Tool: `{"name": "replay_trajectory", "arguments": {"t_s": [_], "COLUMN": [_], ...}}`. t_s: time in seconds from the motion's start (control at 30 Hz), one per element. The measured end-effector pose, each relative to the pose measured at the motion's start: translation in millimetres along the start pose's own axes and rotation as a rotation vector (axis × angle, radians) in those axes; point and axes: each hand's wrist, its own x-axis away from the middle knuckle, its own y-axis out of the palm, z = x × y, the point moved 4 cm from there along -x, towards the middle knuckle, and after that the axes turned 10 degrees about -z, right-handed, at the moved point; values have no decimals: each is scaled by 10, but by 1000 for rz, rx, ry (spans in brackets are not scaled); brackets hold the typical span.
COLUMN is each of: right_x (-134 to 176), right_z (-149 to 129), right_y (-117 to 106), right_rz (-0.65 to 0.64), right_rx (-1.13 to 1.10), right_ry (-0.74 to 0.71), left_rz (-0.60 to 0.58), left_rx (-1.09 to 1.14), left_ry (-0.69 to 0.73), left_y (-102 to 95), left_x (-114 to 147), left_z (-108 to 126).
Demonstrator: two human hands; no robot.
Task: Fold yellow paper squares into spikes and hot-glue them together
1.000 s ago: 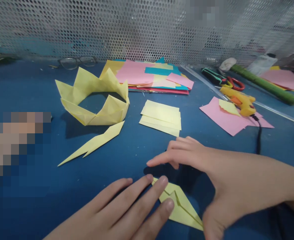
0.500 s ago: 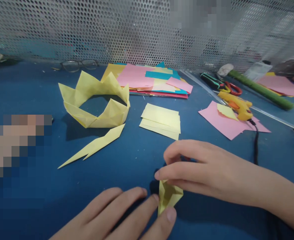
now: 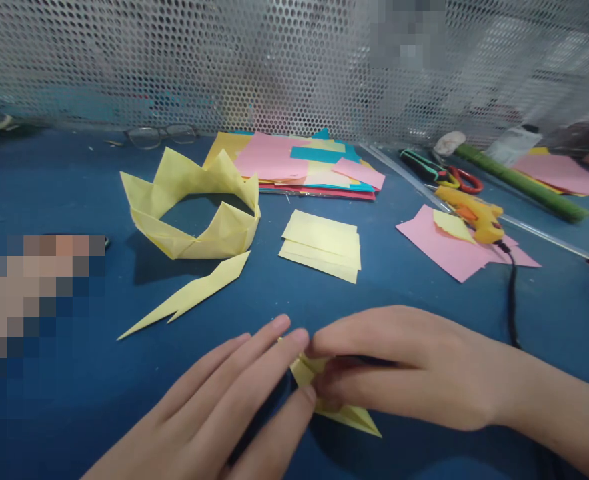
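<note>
Head | yellow paper (image 3: 351, 417): folded, pointed, part-hidden | left hand (image 3: 214, 410): outstretched, touching it | right hand (image 3: 424, 370): curled, pinching it

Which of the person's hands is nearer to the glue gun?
Right. The right hand is on the near side of the glue gun, slightly left; the left hand is farther left.

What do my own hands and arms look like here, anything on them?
Both are ungloved, with no rings visible. Your left hand shows short nails. Your right hand has no watch or bracelet visible at the wrist, and no sleeve shows on either side.
</note>
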Motion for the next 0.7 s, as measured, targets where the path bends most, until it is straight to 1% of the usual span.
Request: {"name": "replay_trajectory", "arguments": {"t_s": [0.1, 0.13, 0.2, 0.3, 0.43, 0.6, 0.7], "right_x": [62, 86, 103, 90, 94, 70, 40], "right_z": [-96, -127, -163, -176, -145, -30, -5], "right_y": [-29, -18, 28, 86, 99, 102, 100], "right_rz": [215, 263, 263, 189, 187, 151, 148], "right_rx": [331, 428, 540, 588, 609, 568, 538], "right_ry": [-244, -311, -370, -353, -316, -219, -183], "left_rz": [-24, -36, -47, -52, -50, 19, 62], "left_rx": [65, 83, 85, 22, -11, 28, -5], "left_ry": [-10, -3, 11, 23, -7, -1, 39], "left_y": [82, 109, 141, 136, 101, 78, 71], "left_x": [9, 9, 12, 30, 70, 91, 89], "left_z": [-7, -3, 4, 11, -6, 13, 59]}}
